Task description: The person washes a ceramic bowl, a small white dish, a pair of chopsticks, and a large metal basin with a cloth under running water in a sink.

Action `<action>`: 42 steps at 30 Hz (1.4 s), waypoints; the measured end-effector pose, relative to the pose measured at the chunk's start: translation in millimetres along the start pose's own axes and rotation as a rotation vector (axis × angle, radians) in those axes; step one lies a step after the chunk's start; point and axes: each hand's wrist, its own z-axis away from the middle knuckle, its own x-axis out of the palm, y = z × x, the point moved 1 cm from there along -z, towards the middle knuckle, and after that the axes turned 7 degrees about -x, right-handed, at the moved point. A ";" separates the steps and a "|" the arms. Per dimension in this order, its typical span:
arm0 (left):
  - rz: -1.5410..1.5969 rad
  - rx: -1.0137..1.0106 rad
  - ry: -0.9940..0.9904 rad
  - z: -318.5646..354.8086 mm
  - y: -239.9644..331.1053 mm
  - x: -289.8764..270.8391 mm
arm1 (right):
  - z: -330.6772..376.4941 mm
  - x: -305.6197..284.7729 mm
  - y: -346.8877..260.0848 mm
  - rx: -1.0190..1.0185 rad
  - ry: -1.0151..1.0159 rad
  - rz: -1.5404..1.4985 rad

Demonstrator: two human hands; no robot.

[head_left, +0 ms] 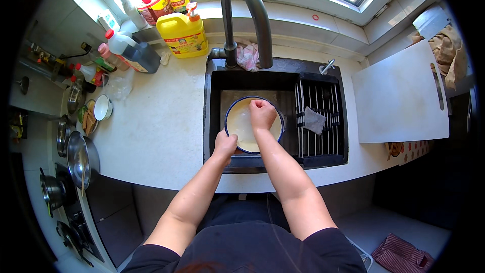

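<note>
A round cream basin (241, 122) with a dark blue rim sits inside the black sink (208, 121). Its inside looks pale and wet; I cannot tell how much liquid it contains. My left hand (225, 144) grips the basin's near-left rim, thumb over the edge. Over the right half of the basin is my right hand (263, 115), fingers curled closed and pointing down. Whatever those fingers hold, if anything, is hidden. A tall dark faucet (252, 10) arches above the sink's far side, its spout beyond the basin.
A roll-up rack (328, 144) spans the sink's right side, with a grey cloth (314, 120) on it. A white cutting board (399, 96) leans at right. Far left stand a yellow jug (182, 35), bottles, a small white bowl (103, 107) and a metal bowl (83, 159).
</note>
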 end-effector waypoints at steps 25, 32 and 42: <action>-0.028 0.038 -0.036 -1.8 1.3 -7.0 | 13.4 -0.3 -12.6 -0.234 -0.592 -0.264; 0.014 0.019 -0.015 6.3 8.6 -7.2 | 17.9 -2.4 -16.6 -0.318 -0.695 -0.268; 0.222 0.121 0.144 3.0 -20.1 6.1 | -10.6 -38.8 -17.6 -0.451 0.106 0.375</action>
